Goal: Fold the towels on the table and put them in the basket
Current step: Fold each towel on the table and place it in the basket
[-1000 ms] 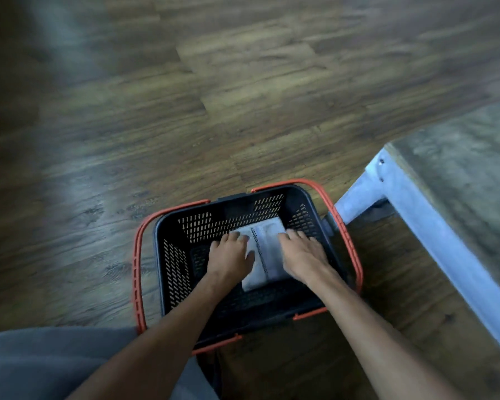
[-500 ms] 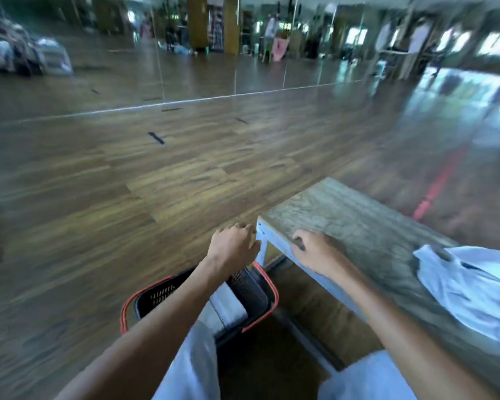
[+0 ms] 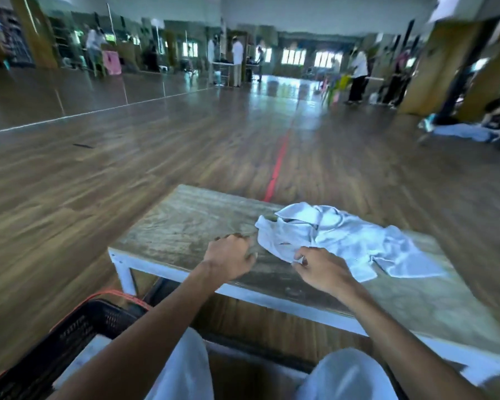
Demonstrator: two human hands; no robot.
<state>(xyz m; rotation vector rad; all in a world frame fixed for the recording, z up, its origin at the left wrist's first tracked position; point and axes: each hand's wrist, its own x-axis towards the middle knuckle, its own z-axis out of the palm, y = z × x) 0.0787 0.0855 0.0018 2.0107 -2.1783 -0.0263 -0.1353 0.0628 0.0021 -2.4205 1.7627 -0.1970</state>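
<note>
Now 1 crumpled towel (image 3: pixel 344 241) on table (image 3: pixel 185 226), 1 basket (image 3: pixel 78 327) at 7 o'clock; right hand (image 3: pixel 321 269) pinching towel, grip of left hand (image 3: pixel 228 259) unclear.

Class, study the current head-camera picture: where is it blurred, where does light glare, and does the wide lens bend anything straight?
Head view: motion blur streaks the floor at left and smears the far people; head view: window light glares pale on the distant floorboards; head view: edges of the table splay outward, wide-angle distortion; head view: the crumpled towel looks fairly sharp.
</note>
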